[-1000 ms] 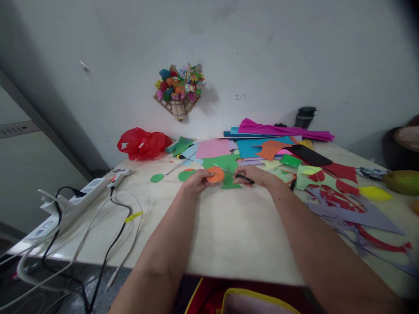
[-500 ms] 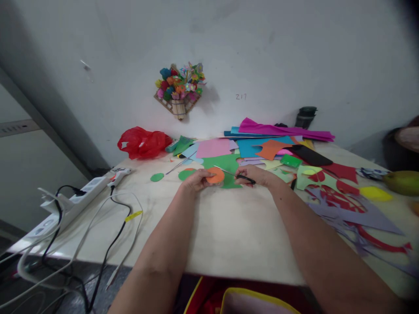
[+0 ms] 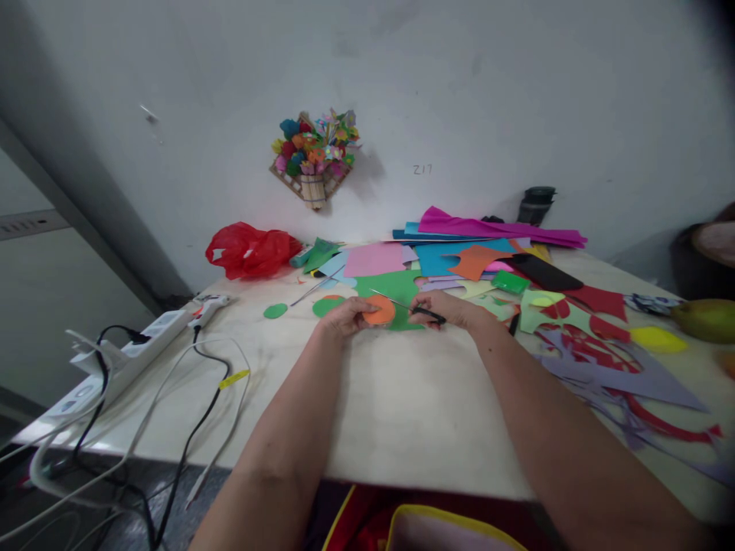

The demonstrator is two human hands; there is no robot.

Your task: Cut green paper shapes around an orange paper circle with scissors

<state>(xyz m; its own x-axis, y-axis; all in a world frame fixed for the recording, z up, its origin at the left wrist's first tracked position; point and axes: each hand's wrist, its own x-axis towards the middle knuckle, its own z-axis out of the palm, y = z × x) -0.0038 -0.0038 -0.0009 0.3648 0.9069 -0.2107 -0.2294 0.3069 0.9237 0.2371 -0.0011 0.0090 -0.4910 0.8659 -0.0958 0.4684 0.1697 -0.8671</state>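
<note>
Green paper forms the small disc [image 3: 275, 311] lying at nine o'clock from the orange disc [image 3: 383, 311], which sits between our hands. Our left hand [image 3: 347, 315] pinches its left side, covering that edge. Since the earlier frame, the scissors [image 3: 426, 312] gripped in our right hand [image 3: 446, 308] have slid slightly toward nine o'clock; we cannot tell whether they touch the orange disc. At three o'clock, the frame cuts off a green fruit [image 3: 707, 319].

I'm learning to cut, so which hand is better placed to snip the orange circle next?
Probably the right hand: it holds the scissors, with their metal end close to the orange circle. The left hand is busy gripping the orange circle.
</note>
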